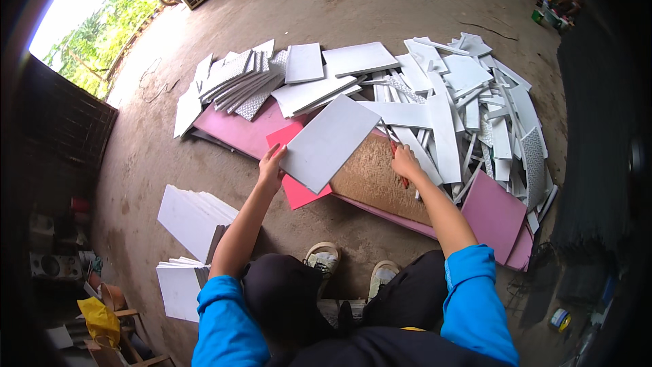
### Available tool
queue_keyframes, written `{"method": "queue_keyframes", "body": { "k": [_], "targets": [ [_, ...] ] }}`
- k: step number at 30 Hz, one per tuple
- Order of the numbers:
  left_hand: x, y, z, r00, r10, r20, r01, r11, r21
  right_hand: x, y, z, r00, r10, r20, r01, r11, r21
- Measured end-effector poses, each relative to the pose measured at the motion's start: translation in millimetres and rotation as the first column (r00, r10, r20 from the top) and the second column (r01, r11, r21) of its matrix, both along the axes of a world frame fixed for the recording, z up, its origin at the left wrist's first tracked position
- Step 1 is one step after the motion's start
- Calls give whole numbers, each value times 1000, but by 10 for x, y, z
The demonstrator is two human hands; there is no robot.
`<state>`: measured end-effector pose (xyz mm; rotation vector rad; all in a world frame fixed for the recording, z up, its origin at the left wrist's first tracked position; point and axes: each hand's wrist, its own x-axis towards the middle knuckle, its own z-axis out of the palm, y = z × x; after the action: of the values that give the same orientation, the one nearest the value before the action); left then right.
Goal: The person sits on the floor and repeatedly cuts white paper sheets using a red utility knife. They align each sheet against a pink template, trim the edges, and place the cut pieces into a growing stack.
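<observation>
My left hand (272, 167) grips the near-left edge of a flat white rectangular panel (331, 141), holding it tilted above the work surface. In my right hand (406, 163) is a slim red-handled tool (394, 147), its thin dark tip close to the panel's far right corner. The tool's exact kind is too small to tell. Partly under the panel lies a bright red sheet (302, 194). A worn brown board (380, 173) rests on a pink board (239, 126) just below my right hand.
A heap of white offcuts (468, 75) spreads across the far right. Textured white panels (244, 80) are fanned at the far left. Two stacks of white panels, one larger (193, 221) and one smaller (178, 291), stand left of my knees. Another pink piece (494, 216) lies right.
</observation>
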<state>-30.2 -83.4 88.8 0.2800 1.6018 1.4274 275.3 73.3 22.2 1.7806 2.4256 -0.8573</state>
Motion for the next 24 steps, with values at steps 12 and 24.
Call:
{"method": "queue_keyframes", "body": {
  "k": [12,24],
  "targets": [
    [51,-1206,-62,949,253,187,-282,947,151,-964,-631,-344,925,368,94,-368,807,462],
    [-151,-2402,846,548,832,-90,-662,497,561,-2942,-2448,1568,474,486,-734,-584,798,152]
  ]
}}
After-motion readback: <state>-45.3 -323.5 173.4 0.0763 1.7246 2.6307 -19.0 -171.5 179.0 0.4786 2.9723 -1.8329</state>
